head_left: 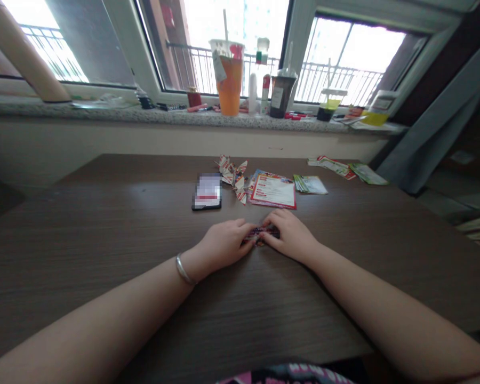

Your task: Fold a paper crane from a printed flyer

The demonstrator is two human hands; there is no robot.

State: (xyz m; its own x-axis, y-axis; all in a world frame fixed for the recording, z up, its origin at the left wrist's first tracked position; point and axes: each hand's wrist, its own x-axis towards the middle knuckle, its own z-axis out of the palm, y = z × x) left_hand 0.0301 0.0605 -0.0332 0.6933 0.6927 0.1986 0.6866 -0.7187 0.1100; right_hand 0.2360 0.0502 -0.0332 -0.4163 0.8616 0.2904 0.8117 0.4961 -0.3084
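Both hands rest on the dark wooden table (104, 224), meeting over a small piece of folded printed paper (260, 234). My left hand (224, 245), with a silver bangle on its wrist, presses its curled fingers on the paper's left end. The paper's right end lies under the bent fingers of my right hand (290, 234). Most of the paper is hidden beneath the fingers.
Behind the hands lie a phone (207, 193), folded paper cranes (234, 176) and printed leaflets (272, 191), with more leaflets (336, 166) at the far right. The window sill holds an orange drink cup (229, 80), a dark drink cup (280, 95), bottles and small items.
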